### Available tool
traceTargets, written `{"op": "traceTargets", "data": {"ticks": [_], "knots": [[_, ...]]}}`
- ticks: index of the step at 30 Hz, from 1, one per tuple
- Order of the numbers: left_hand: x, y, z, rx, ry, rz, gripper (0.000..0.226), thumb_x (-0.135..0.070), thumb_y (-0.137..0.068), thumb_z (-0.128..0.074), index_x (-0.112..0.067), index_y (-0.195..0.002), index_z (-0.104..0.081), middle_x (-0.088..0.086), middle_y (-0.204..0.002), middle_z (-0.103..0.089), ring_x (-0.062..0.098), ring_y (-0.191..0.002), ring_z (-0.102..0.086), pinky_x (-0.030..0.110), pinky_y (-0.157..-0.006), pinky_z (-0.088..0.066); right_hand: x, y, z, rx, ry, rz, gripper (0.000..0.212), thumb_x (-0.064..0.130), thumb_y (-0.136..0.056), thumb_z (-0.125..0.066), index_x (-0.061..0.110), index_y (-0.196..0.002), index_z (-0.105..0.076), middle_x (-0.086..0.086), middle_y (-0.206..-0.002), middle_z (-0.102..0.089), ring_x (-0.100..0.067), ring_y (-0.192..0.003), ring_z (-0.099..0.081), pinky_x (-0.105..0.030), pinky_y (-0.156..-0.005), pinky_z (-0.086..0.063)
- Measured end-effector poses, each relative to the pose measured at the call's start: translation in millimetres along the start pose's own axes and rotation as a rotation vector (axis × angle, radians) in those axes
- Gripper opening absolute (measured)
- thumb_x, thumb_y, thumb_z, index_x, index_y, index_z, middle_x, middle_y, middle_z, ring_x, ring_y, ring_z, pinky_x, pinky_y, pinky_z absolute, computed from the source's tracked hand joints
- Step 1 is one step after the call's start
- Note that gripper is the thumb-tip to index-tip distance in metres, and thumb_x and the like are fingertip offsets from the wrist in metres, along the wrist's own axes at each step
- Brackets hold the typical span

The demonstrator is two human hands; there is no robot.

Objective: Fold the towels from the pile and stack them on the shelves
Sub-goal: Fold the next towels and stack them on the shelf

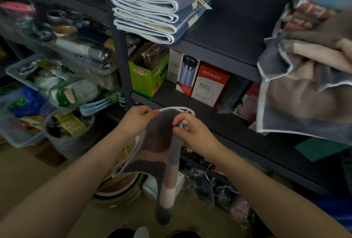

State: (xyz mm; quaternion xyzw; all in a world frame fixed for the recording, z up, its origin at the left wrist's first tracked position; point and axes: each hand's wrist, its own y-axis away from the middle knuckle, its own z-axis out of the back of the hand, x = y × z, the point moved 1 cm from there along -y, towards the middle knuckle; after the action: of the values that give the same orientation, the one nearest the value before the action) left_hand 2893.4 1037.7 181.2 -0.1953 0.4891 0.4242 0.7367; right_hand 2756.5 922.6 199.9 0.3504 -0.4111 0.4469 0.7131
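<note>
A grey-blue, brown and pink towel (162,154) with a white hem hangs in front of me, drooping toward the floor. My left hand (138,118) pinches its top edge on the left. My right hand (192,130) pinches the white hem on the right, close beside the left hand. A stack of folded blue and cream towels (152,9) lies on the upper dark shelf (224,47). At the right edge, another person's hand (331,55) grips a second, similar towel (301,97) that hangs unfolded.
The lower shelf (219,123) holds a green carton (148,77), a bottle box (187,74) and a red and white box (209,85). Baskets of packets (47,77) fill the rack at left. A bucket (72,135) and bowls (122,190) stand on the floor.
</note>
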Motion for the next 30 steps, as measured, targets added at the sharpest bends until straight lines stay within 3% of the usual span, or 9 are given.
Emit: {"op": "traceTargets", "data": {"ticks": [3,8,10,14,18,20,23,27,30], "knots": [[-19.9,12.1,-6.0,0.104,0.213,-0.033,0.017,-0.014,-0.087,-0.061,-0.004,-0.074,-0.066,0.009,-0.068,-0.06,0.014,-0.067,-0.052,0.03,-0.067,-0.04,19.7,1.3,-6.7,0.018,-0.262,0.023,0.022,0.003,-0.093,-0.05,0.019,-0.079,-0.057,-0.001,-0.057,-0.049,0.0,-0.038,-0.044,-0.012,-0.04,-0.037],[-37.2,25.5,0.3,0.2,0.51,0.037,0.011,-0.011,-0.085,-0.061,-0.013,-0.078,-0.07,0.006,-0.076,-0.069,0.013,-0.07,-0.063,0.026,-0.071,-0.05,23.1,1.2,3.8,0.036,-0.285,0.168,0.027,-0.003,-0.078,-0.054,0.019,-0.093,-0.058,-0.003,-0.072,-0.065,-0.009,-0.069,-0.061,-0.019,-0.066,-0.047],[-34.5,26.8,6.3,0.242,0.588,0.045,0.012,-0.007,-0.083,-0.06,-0.015,-0.079,-0.068,0.0,-0.07,-0.07,0.009,-0.064,-0.063,0.021,-0.064,-0.051,19.5,2.2,6.0,0.047,-0.222,0.179,0.035,-0.002,-0.073,-0.052,0.019,-0.099,-0.055,-0.002,-0.083,-0.068,-0.006,-0.081,-0.064,-0.021,-0.076,-0.048],[-28.0,34.8,4.0,0.259,0.608,0.011,0.021,0.004,-0.082,-0.059,-0.016,-0.085,-0.063,-0.004,-0.072,-0.067,0.007,-0.063,-0.062,0.017,-0.058,-0.05,14.5,1.5,6.7,-0.17,-0.115,0.145,0.019,0.0,-0.083,-0.062,0.017,-0.09,-0.063,-0.001,-0.078,-0.07,-0.005,-0.072,-0.065,-0.025,-0.071,-0.051],[-24.2,30.5,-1.2,0.071,0.682,0.077,0.018,0.001,-0.083,-0.06,-0.016,-0.085,-0.058,-0.004,-0.067,-0.067,0.008,-0.058,-0.061,0.02,-0.054,-0.049,8.8,-0.7,9.7,-0.418,0.361,0.412,0.015,0.023,-0.081,-0.06,0.017,-0.088,-0.072,-0.004,-0.091,-0.061,-0.013,-0.09,-0.052,-0.026,-0.08,-0.043],[-24.4,25.9,-0.3,-0.008,0.695,0.08,0.017,0.0,-0.083,-0.061,-0.016,-0.083,-0.057,-0.001,-0.069,-0.066,0.01,-0.061,-0.061,0.022,-0.058,-0.048,5.5,-0.3,10.7,-0.428,0.468,0.495,0.017,0.031,-0.08,-0.055,0.025,-0.088,-0.069,-0.004,-0.109,-0.054,-0.02,-0.106,-0.043,-0.034,-0.09,-0.036],[-30.4,29.4,-2.2,-0.029,0.616,-0.041,0.021,0.0,-0.084,-0.061,-0.02,-0.083,-0.057,-0.002,-0.069,-0.068,0.01,-0.063,-0.061,0.021,-0.059,-0.048,9.4,0.4,9.5,-0.353,0.491,0.57,0.01,0.028,-0.084,-0.049,0.031,-0.091,-0.055,0.001,-0.13,-0.05,-0.021,-0.124,-0.039,-0.043,-0.101,-0.03],[-42.6,40.6,-7.6,0.061,0.62,-0.173,0.02,0.002,-0.084,-0.058,-0.017,-0.086,-0.059,-0.005,-0.071,-0.071,0.006,-0.068,-0.065,0.017,-0.062,-0.051,18.8,-4.1,9.6,-0.319,0.385,0.62,0.017,0.018,-0.087,-0.051,0.011,-0.096,-0.064,-0.007,-0.113,-0.063,-0.015,-0.109,-0.052,-0.032,-0.096,-0.041],[-39.8,41.2,-7.7,0.087,0.674,-0.111,0.022,-0.004,-0.089,-0.053,-0.022,-0.088,-0.065,-0.002,-0.076,-0.072,0.018,-0.075,-0.065,0.029,-0.07,-0.049,18.0,-1.4,11.4,-0.38,0.302,0.615,0.017,0.009,-0.084,-0.051,0.006,-0.093,-0.064,-0.006,-0.103,-0.068,-0.011,-0.096,-0.058,-0.027,-0.082,-0.047]]}}
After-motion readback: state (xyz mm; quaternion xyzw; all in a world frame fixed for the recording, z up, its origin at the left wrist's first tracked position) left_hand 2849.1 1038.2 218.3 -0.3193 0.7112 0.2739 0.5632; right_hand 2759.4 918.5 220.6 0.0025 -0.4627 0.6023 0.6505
